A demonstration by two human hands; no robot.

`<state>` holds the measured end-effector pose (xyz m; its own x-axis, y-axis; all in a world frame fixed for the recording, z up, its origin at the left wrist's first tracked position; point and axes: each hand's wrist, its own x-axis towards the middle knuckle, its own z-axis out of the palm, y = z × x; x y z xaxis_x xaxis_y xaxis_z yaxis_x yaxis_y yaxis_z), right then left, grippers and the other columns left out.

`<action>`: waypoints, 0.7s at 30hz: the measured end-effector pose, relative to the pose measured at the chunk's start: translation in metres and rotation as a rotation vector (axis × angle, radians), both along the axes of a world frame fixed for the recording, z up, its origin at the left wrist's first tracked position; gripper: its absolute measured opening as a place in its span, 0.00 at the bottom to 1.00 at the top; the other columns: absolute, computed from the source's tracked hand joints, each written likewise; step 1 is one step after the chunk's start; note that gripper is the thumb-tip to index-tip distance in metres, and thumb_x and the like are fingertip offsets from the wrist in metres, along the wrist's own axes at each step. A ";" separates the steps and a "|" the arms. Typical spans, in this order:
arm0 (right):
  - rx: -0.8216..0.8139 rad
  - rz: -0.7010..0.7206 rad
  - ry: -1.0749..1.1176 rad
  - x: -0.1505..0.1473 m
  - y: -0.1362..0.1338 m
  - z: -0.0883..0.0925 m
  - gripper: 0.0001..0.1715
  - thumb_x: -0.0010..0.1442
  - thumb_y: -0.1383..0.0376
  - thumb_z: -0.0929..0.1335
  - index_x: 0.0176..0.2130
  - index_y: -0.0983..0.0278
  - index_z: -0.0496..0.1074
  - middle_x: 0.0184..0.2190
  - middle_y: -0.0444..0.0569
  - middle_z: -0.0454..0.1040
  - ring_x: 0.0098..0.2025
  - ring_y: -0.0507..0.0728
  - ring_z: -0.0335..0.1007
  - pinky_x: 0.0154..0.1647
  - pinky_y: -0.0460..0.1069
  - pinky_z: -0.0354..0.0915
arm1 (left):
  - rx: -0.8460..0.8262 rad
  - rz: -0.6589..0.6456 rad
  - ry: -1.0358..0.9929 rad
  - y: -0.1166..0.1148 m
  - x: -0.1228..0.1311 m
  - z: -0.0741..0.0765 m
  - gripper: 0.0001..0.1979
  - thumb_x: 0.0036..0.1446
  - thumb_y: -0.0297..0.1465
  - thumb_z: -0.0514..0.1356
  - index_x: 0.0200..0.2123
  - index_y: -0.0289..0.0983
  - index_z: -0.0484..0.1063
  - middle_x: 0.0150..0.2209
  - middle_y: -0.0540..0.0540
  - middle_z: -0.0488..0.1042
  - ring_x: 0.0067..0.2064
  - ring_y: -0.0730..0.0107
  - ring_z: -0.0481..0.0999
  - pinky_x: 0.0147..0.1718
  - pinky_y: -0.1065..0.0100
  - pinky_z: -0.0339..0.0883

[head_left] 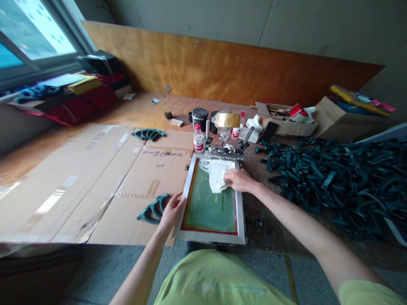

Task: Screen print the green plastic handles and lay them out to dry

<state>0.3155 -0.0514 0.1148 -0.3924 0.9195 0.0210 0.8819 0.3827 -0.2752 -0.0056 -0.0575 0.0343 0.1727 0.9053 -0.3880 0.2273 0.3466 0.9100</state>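
A screen printing frame (241,212) with a silver rim and green mesh lies flat in front of me, its far edge at a metal hinge clamp (222,153). My right hand (239,180) is closed on a crumpled white cloth (218,176), which rests on the upper part of the mesh. At the frame's left rim, my left hand (173,208) grips the edge, the fingertips partly hidden. Just left of that hand, a dark green curved plastic part (154,210) lies on the cardboard.
Flattened cardboard (95,182) covers the table's left side, with more green parts (149,134) on it. A bottle (198,139), a black tub (200,117) and a tape roll (227,120) stand behind the frame. A large heap of dark green parts (327,182) lies right, below open boxes (291,126).
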 end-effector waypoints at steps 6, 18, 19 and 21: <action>0.188 0.023 0.056 -0.015 -0.022 -0.029 0.15 0.59 0.76 0.63 0.39 0.64 0.76 0.36 0.52 0.76 0.43 0.59 0.66 0.44 0.52 0.63 | -0.010 0.004 -0.021 -0.003 0.001 0.010 0.36 0.50 0.52 0.62 0.57 0.37 0.68 0.31 0.49 0.75 0.32 0.66 0.75 0.29 0.69 0.67; 0.190 -0.318 0.068 0.009 0.078 0.022 0.41 0.54 0.70 0.74 0.64 0.55 0.62 0.47 0.50 0.70 0.42 0.58 0.70 0.45 0.51 0.66 | -0.031 -0.030 -0.122 0.011 -0.003 0.077 0.36 0.50 0.54 0.61 0.58 0.39 0.68 0.32 0.48 0.77 0.32 0.65 0.76 0.27 0.70 0.67; 0.247 -0.370 0.080 0.018 0.079 0.025 0.40 0.55 0.69 0.73 0.64 0.55 0.62 0.49 0.51 0.69 0.44 0.59 0.70 0.46 0.52 0.66 | -0.002 -0.023 -0.133 0.016 -0.002 0.087 0.35 0.51 0.55 0.60 0.54 0.38 0.72 0.32 0.48 0.77 0.32 0.64 0.76 0.27 0.69 0.67; 0.366 -0.497 0.130 0.042 0.070 0.026 0.32 0.59 0.67 0.70 0.61 0.57 0.65 0.51 0.53 0.69 0.47 0.61 0.69 0.48 0.53 0.65 | 0.093 0.006 -0.188 0.030 0.006 0.107 0.32 0.53 0.57 0.57 0.47 0.37 0.76 0.33 0.46 0.78 0.32 0.64 0.76 0.27 0.69 0.68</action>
<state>0.3572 0.0181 0.1412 0.1073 0.9157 0.3873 0.9466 0.0250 -0.3214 0.0004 -0.0278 0.1417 0.2282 0.9370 -0.2644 0.0486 0.2603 0.9643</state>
